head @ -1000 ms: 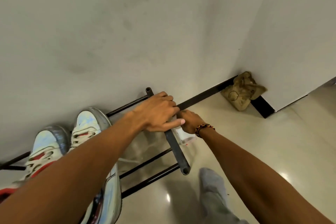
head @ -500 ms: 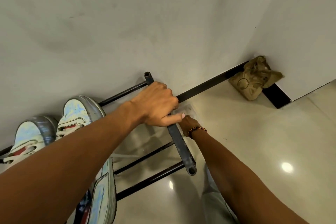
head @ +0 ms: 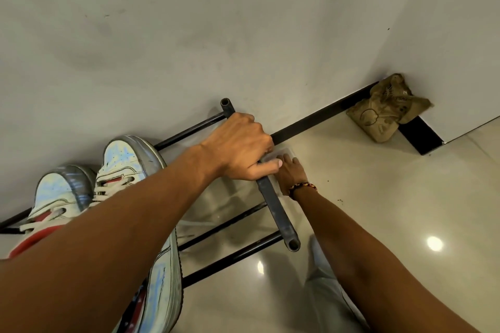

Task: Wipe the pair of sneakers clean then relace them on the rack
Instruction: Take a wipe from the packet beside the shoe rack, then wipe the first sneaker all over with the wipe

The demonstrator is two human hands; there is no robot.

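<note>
Two white sneakers with grey toe caps and red tongues stand on the black metal rack at the left: one sneaker farther left, the other sneaker beside it, partly under my left forearm. Loose laces show at their tongues. My left hand grips the rack's end bar. My right hand reaches below that bar to the floor, its fingers lying straight on a flat translucent packet by the wall. Its thumb is hidden behind the bar.
A crumpled brown paper bag sits in the wall corner at the right, against the black baseboard. The wall is close behind the rack. My grey-clad leg is on the glossy tile floor right of the rack.
My right hand has gone down past the end bar onto the packet on the floor. My left hand has kept its grip on the bar while the view tipped downward.
</note>
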